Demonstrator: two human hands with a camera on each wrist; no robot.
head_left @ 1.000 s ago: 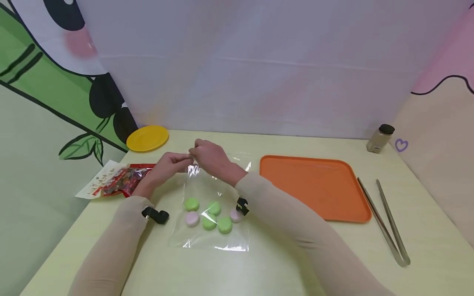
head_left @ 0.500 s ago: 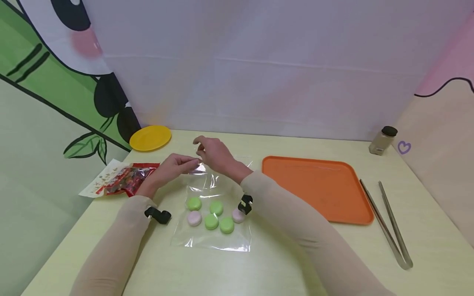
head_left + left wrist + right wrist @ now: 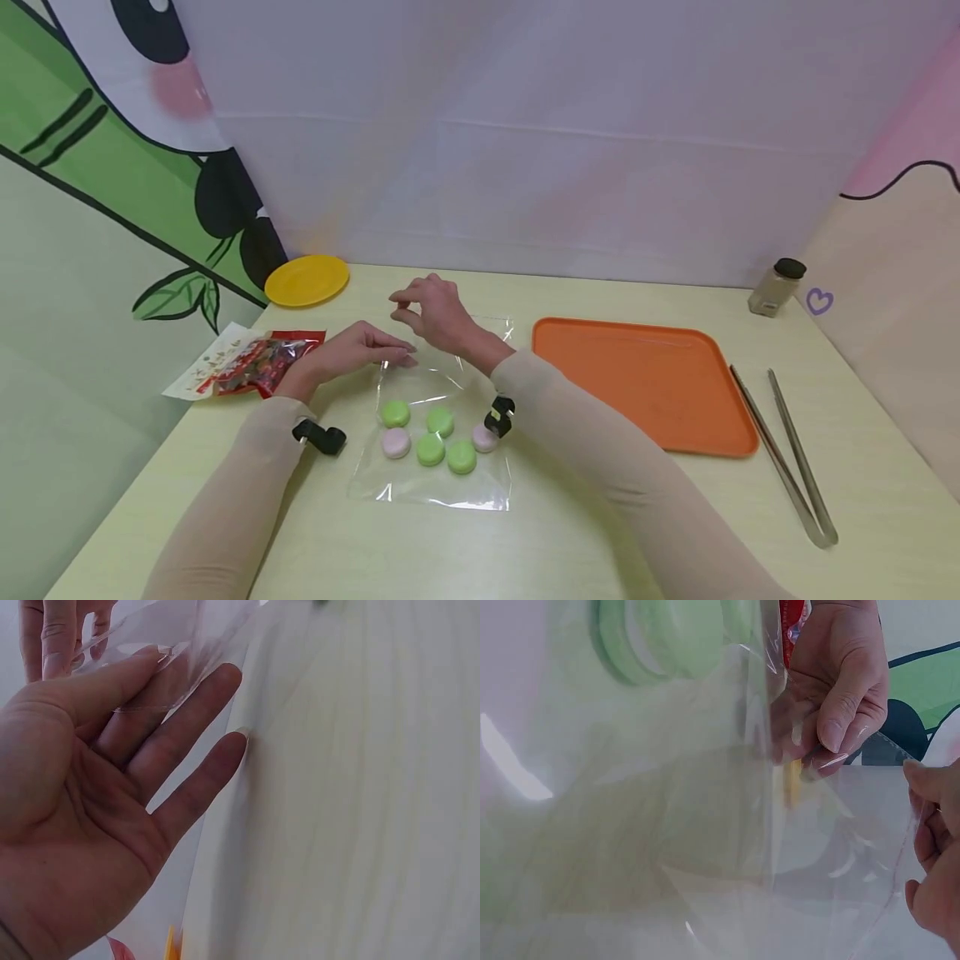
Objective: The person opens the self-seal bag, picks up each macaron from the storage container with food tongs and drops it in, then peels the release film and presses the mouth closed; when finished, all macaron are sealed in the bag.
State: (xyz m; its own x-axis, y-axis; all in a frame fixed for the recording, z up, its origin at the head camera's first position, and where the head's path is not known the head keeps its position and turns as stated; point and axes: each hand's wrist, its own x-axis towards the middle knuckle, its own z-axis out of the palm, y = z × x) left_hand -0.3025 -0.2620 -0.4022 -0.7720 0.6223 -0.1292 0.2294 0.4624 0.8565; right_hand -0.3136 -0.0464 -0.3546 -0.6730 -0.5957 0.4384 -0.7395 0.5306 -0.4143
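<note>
A clear plastic bag (image 3: 480,487) lies on the table in the head view, its upper end lifted between the two hands. Several green macarons (image 3: 431,450) and pink macarons (image 3: 396,442) sit inside it. My left hand (image 3: 352,350) pinches the bag's film between thumb and forefinger; in the left wrist view the left hand (image 3: 97,772) has its other fingers extended. Slightly higher and to the right, my right hand (image 3: 442,317) has thumb and fingers curled at the bag's upper edge. The right wrist view shows that right hand (image 3: 937,847) pinching the film's seam.
An orange tray (image 3: 645,387) lies right of the bag, with metal tongs (image 3: 795,467) beside it. At the back stand a black-capped jar (image 3: 777,287) and a yellow plate (image 3: 307,281). A red snack packet (image 3: 266,362) lies behind my left forearm.
My hands have drawn apart at the bag's mouth. The left hand has moved lower and a little right; the right hand has shifted slightly right. The macarons keep their arrangement.
</note>
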